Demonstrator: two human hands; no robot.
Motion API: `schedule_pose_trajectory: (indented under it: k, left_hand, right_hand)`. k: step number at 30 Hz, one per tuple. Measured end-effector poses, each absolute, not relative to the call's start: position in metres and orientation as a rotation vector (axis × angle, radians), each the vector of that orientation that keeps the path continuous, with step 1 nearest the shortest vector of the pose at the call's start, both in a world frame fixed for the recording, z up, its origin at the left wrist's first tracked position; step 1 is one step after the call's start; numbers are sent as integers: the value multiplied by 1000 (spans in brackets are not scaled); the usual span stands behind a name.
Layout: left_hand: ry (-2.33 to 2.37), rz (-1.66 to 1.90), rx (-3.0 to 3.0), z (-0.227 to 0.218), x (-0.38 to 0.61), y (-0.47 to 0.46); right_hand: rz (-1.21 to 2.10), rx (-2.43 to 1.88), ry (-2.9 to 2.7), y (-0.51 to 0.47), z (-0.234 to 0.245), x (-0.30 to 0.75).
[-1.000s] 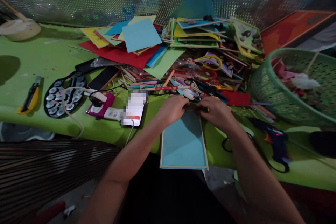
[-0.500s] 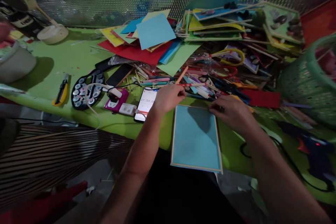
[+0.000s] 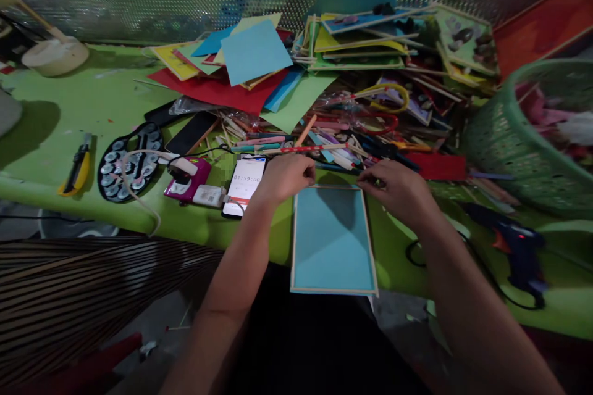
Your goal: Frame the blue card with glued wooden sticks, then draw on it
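I see the green tabletop [image 3: 111,95] carrying a basket [image 3: 503,136] at right and, at its near edge, a blue stick-edged panel [image 3: 332,241]. At the panel's far corners, the left hand [image 3: 288,178] and right hand [image 3: 399,190] curl their fingers; from here I cannot tell whether either pinches the far stick [image 3: 336,186].

Light is dim: the green surface [image 3: 106,89] looks muted, and the space below its near edge sinks into gloom. The phone screen [image 3: 245,185] glows white; a red light [image 3: 522,236] shines near the right end. Shadow darkens the blue sheet's [image 3: 328,253] far part. Glints speckle the silvery sheeting [image 3: 185,6] beyond the far edge. Fine detail is soft, with wide-angle stretching toward the sides.
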State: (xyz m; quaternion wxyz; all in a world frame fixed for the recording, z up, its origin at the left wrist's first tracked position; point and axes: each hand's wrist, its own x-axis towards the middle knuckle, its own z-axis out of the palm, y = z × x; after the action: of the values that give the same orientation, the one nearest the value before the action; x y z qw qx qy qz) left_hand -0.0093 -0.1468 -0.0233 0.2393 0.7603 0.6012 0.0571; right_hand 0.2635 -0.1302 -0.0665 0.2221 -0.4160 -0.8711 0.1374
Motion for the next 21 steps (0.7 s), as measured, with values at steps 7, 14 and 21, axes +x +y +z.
schedule_pose_trajectory:
  k: [7, 14, 21]
  left_hand:
    - [1609, 127, 2129, -24, -6, -146]
    - [1540, 79, 2222, -27, 0, -148]
    - [1562, 86, 2266, -30, 2, -148]
  right_hand:
    - [403, -1225, -2299, -131, -55, 272]
    - [538, -1115, -2450, -131, -59, 267]
    - [498, -1210, -2445, -131, -60, 260]
